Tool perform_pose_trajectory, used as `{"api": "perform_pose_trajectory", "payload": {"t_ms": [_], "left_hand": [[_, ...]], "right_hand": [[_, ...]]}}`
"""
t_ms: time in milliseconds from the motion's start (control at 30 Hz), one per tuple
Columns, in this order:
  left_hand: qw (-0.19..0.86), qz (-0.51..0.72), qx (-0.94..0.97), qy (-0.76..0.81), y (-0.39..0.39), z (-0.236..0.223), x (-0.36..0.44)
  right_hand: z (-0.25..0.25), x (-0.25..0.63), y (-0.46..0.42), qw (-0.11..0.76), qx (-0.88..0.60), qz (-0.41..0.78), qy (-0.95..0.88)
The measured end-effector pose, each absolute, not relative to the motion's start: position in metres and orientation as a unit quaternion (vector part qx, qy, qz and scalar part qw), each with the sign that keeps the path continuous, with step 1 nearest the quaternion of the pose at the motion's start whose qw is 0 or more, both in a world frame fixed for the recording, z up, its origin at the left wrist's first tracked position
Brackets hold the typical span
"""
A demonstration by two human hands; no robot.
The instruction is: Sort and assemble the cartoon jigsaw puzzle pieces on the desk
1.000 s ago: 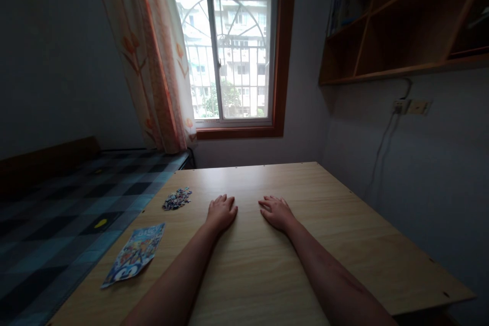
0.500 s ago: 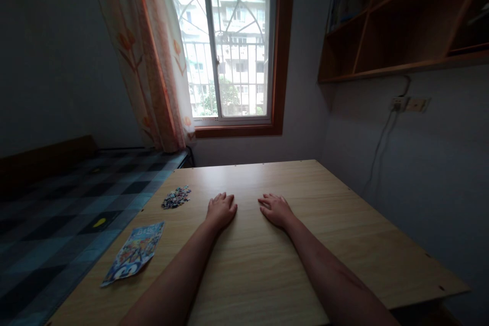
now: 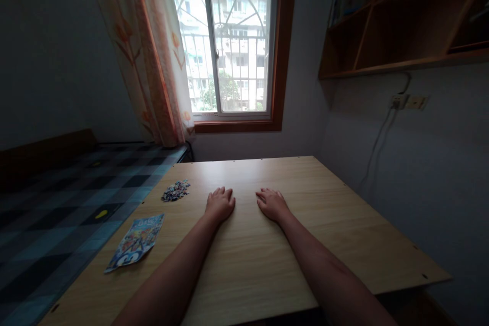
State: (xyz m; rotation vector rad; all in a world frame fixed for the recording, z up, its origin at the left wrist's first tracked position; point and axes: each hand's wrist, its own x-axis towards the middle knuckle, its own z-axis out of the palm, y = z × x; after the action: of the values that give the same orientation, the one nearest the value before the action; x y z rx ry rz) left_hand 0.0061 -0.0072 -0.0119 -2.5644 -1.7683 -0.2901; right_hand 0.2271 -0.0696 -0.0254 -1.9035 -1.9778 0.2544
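Note:
My left hand [image 3: 220,204] lies palm down on the light wooden table [image 3: 244,260], its fingers stretched out and holding nothing. A short gap to its right, my right hand [image 3: 272,204] rests flat on the same board, fingers extended and apart from any object. Left of my left hand is a heap of small, many-coloured pieces [image 3: 175,191] that look like jigsaw pieces. Nearer to me, at the table's left side, lies a blue printed packet [image 3: 136,242] with a colourful picture; its lettering is too blurred to read.
A bed with a checked blue cover [image 3: 95,198] stands along the table's left side. Beyond the table are a window [image 3: 237,61] and a patterned curtain [image 3: 153,76]. Wooden shelves [image 3: 405,25] hang on the right wall, above a socket with a plugged-in cable [image 3: 399,101].
The whole view has shifted slightly, with the table and window a little higher in the picture. Both hands stay flat in the same place on the table.

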Motion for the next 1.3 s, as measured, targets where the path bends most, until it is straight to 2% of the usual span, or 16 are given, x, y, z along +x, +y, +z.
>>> {"api": "perform_pose_trajectory", "payload": {"t_ms": [200, 300, 367, 433, 500, 667, 800, 933, 1133, 1300], "left_hand": [[0.034, -0.054, -0.82, -0.568, -0.024, -0.003, 0.016], [-0.023, 0.036, -0.869, -0.492, -0.03, 0.021, 0.0], [-0.067, 0.067, -0.888, -0.45, -0.03, 0.042, -0.028], [-0.11, 0.041, -0.918, -0.379, -0.027, 0.059, -0.07], [-0.064, 0.005, -0.92, -0.387, -0.022, 0.067, -0.123], [0.021, -0.041, -0.871, -0.49, -0.012, 0.028, -0.249], [0.02, -0.023, -0.842, -0.538, -0.018, -0.017, -0.283], [0.023, -0.013, -0.846, -0.532, -0.044, -0.024, -0.237], [-0.037, 0.011, -0.871, -0.489, -0.107, -0.01, -0.094], [-0.064, -0.033, -0.87, -0.487, -0.142, -0.012, 0.0]], "right_hand": [[-0.025, 0.225, -0.071, 0.177, -0.69, 0.073, -0.699], [-0.028, 0.224, -0.069, 0.185, -0.69, 0.067, -0.697], [-0.03, 0.224, -0.068, 0.189, -0.688, 0.063, -0.697], [-0.032, 0.224, -0.067, 0.193, -0.688, 0.057, -0.697], [-0.033, 0.224, -0.067, 0.197, -0.69, 0.049, -0.695], [-0.034, 0.223, -0.066, 0.189, -0.696, 0.045, -0.692], [-0.036, 0.222, -0.065, 0.176, -0.697, 0.05, -0.693], [-0.038, 0.223, -0.064, 0.168, -0.698, 0.047, -0.695], [-0.039, 0.223, -0.063, 0.171, -0.697, 0.043, -0.695], [-0.036, 0.224, -0.065, 0.179, -0.698, 0.043, -0.692]]}}
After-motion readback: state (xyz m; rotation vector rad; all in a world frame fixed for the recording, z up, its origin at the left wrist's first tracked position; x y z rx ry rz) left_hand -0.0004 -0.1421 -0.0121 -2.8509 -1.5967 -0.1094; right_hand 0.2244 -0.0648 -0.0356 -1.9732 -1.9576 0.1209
